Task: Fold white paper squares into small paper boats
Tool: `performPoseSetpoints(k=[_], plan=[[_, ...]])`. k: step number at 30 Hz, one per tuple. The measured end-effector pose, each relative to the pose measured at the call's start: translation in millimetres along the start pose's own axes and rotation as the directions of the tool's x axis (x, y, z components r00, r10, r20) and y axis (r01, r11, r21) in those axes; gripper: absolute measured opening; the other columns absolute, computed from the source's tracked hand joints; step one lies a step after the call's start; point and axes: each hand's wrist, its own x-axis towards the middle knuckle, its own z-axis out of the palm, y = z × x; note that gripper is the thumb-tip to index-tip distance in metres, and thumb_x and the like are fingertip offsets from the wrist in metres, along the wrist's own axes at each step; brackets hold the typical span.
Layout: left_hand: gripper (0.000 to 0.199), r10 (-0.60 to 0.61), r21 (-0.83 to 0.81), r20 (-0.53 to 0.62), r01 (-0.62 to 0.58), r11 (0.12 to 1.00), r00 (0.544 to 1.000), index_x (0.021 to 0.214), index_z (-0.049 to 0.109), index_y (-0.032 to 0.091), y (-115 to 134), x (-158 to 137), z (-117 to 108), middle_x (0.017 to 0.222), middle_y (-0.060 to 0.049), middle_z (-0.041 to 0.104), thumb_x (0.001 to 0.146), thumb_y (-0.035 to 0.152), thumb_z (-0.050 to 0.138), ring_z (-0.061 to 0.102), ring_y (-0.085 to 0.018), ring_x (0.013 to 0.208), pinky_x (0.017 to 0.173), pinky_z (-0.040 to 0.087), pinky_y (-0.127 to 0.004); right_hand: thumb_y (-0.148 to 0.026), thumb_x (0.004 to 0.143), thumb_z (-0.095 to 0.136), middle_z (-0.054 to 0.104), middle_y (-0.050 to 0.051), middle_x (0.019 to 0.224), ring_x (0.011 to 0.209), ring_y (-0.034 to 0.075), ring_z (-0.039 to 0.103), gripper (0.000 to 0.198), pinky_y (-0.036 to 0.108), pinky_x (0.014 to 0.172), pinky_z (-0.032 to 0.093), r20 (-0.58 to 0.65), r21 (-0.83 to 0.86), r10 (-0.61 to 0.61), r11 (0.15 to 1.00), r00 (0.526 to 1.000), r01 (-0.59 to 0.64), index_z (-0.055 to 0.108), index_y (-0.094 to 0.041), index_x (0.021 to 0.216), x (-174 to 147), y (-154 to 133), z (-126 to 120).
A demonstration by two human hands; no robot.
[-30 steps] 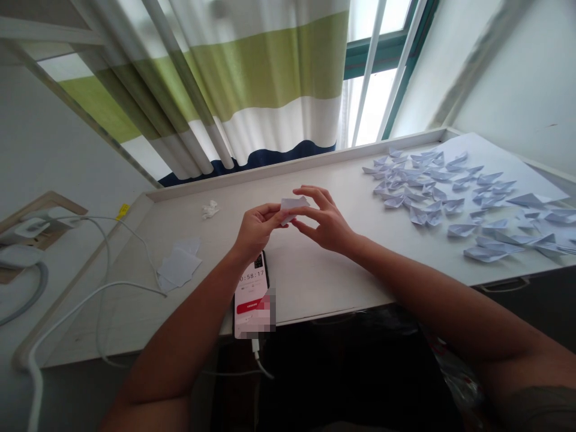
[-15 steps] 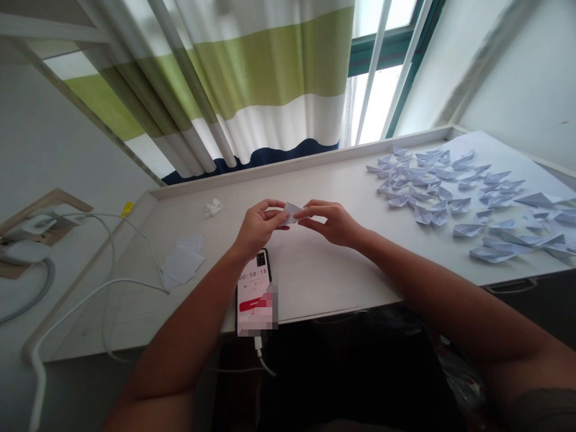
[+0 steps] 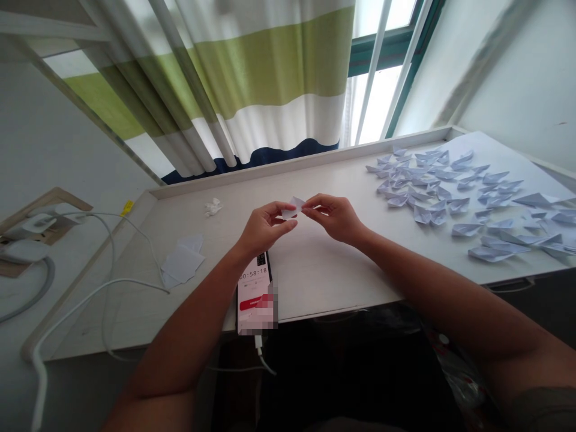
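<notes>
A small folded piece of white paper (image 3: 296, 204) is held up between both hands above the middle of the white desk (image 3: 324, 282). My left hand (image 3: 266, 227) grips its left side, the thumb lying a little below the paper. On the paper's right side, my right hand (image 3: 335, 217) pinches the edge with thumb and fingertips. The finer folds are too small to make out. Just below my left wrist lies a phone (image 3: 254, 288) showing a timer, its top partly covered by the wrist.
Several folded paper boats (image 3: 432, 180) spread over the desk's right side, some on a large white sheet (image 3: 481, 147). To the left lie loose paper sheets (image 3: 183, 264), a crumpled tissue (image 3: 213, 207) and a white cable (image 3: 135, 281). A curtain (image 3: 279, 66) hangs behind.
The folded paper has turned between my fingers and shifted slightly up and right. My left thumb has moved off its face to below it. My right fingers have drawn together at its edge.
</notes>
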Motion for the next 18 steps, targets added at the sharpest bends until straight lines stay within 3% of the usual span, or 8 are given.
performPoseSetpoints(k=[6, 12, 15, 18], plan=[[0.028, 0.074, 0.112, -0.109, -0.061, 0.992, 0.991, 0.095, 0.085, 0.018, -3.5, -1.6, 1.4, 0.101, -0.010, 0.085, 0.085, 0.044, 0.091, 0.079, -0.024, 0.091, 0.090, 0.064, -0.040, -0.054, 0.086, 0.088, 0.083, 0.007, 0.091, 0.085, 0.023, 0.077, 0.035, 0.046, 0.086, 0.067, -0.019, 0.121, 0.083, 0.989, 0.996, -0.080, 0.081, -0.020, 0.091, 1.2, -3.9, 2.2], [0.043, -0.011, -0.040, -0.159, 0.005, 0.999, 0.987, 0.111, 0.076, 0.019, -0.6, -0.2, 3.1, 0.085, -0.005, 0.084, 0.078, 0.037, 0.095, 0.081, -0.023, 0.085, 0.081, 0.063, -0.035, -0.053, 0.078, 0.096, 0.081, 0.003, 0.084, 0.081, 0.021, 0.078, 0.044, 0.042, 0.083, 0.066, 0.003, 0.321, 0.157, 0.935, 0.988, -0.149, 0.068, -0.023, 0.095, 1.4, -3.1, 6.3], [0.045, -0.049, -0.060, -0.149, 0.040, 0.997, 0.988, 0.113, 0.075, 0.018, -2.8, 1.0, 4.0, 0.085, -0.005, 0.084, 0.077, 0.036, 0.096, 0.079, -0.021, 0.081, 0.078, 0.061, -0.033, -0.052, 0.076, 0.098, 0.079, 0.000, 0.079, 0.079, 0.020, 0.079, 0.050, 0.039, 0.079, 0.064, 0.022, 0.355, 0.175, 0.919, 0.984, -0.171, 0.064, -0.023, 0.100, 1.6, -2.1, 7.2], [0.038, -0.071, -0.052, -0.068, 0.068, 0.996, 0.995, 0.105, 0.080, 0.017, -4.7, 0.6, 5.2, 0.088, -0.007, 0.083, 0.078, 0.039, 0.095, 0.076, -0.019, 0.079, 0.074, 0.060, -0.032, -0.053, 0.075, 0.098, 0.078, 0.000, 0.076, 0.075, 0.020, 0.077, 0.052, 0.037, 0.075, 0.063, 0.043, 0.356, 0.173, 0.918, 0.984, -0.177, 0.064, -0.023, 0.100, 1.4, -1.6, 8.3]])
